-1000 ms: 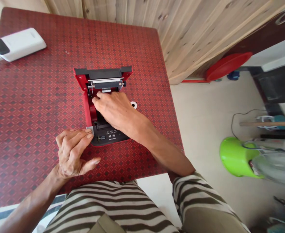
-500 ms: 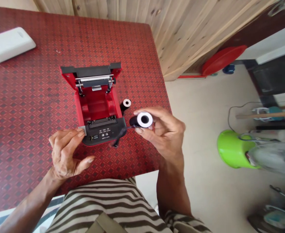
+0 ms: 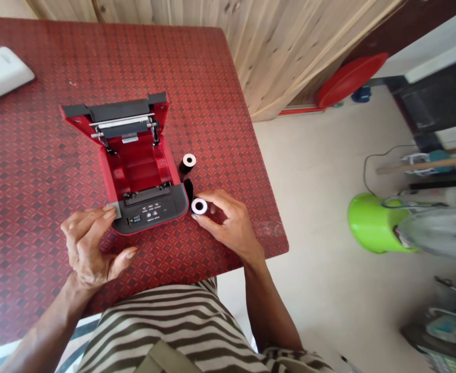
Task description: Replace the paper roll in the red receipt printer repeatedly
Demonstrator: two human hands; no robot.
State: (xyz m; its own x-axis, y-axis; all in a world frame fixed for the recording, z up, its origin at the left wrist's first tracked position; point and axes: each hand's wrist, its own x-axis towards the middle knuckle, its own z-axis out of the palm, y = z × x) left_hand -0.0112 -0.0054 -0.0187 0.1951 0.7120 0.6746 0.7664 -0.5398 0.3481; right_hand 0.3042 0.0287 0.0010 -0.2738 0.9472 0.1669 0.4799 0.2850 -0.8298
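Observation:
A small red printer [image 3: 134,171] with a black front panel stands open on the red patterned table [image 3: 37,171], its lid tipped back and its red bay bare. My left hand [image 3: 90,243] rests at the printer's front left corner, fingertips bent against the case. My right hand [image 3: 228,220] is just right of the printer and pinches a dark roll with a white core [image 3: 199,206] that stands on the table. A second dark roll with a white core [image 3: 188,162] stands upright a little farther back, beside the printer.
A white power bank [image 3: 0,75] lies at the table's far left. Wooden boards [image 3: 282,46] lean behind the table. On the floor to the right are a red lid [image 3: 348,77], a green bucket [image 3: 371,223] and some cables. The table's right edge is close to my right hand.
My right hand drew a roll out of the printer's bay, carried it right, then lowered it onto the table beside the printer. The view drifted right. My left hand stayed at the corner.

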